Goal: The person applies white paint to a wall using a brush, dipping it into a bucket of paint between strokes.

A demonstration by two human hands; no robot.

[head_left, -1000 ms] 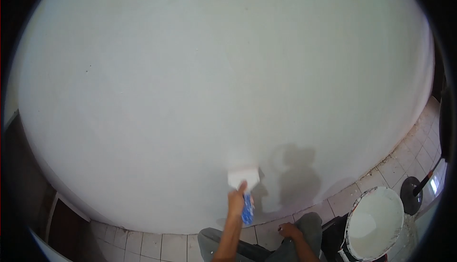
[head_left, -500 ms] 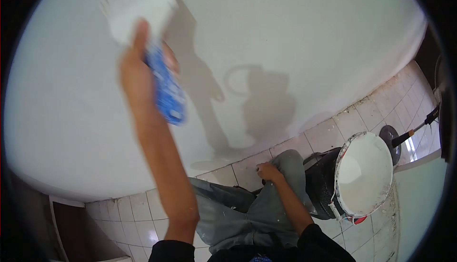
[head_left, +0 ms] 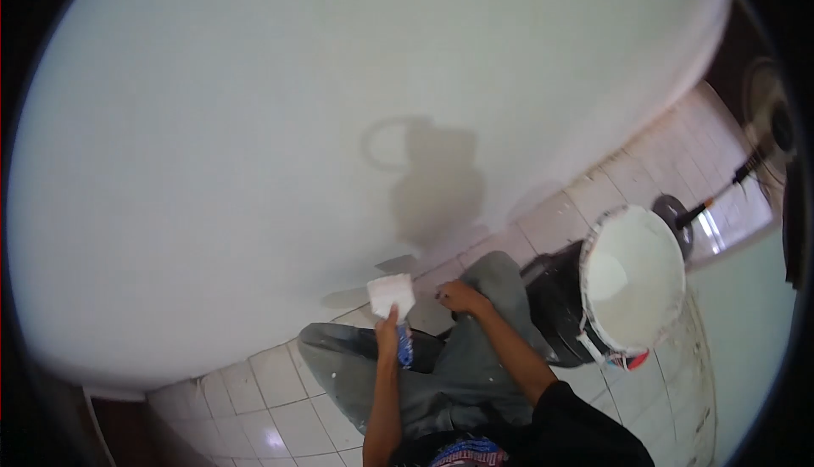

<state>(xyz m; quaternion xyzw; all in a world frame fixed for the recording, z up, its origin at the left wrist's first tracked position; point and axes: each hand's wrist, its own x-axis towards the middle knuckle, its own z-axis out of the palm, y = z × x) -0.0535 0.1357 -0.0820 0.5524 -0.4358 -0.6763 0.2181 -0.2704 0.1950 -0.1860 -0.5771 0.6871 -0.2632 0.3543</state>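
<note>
My left hand [head_left: 387, 337] is closed round the blue handle of a wide paintbrush [head_left: 392, 296]. Its white head points up and away from me, in front of my lap and near the foot of the wall. My right hand [head_left: 460, 296] rests by my right knee, its fingers curled; whether anything is inside them is hidden. A large pale wall [head_left: 254, 170] fills most of the view ahead. To my right stands a dark bucket [head_left: 555, 297] with a paint-smeared white tub [head_left: 634, 297] at its top, whitish paint inside.
Light tiles [head_left: 292, 378] cover the floor, with dirt along the wall's foot. Beyond the tub, a stand fan [head_left: 674, 219] has its round base on the floor. A dark opening [head_left: 127, 433] lies at the lower left. Shadows fall on the wall.
My left hand has come down from high on the wall to my lap, still gripping the paintbrush. My right hand stays by the knee. The view has shifted slightly.
</note>
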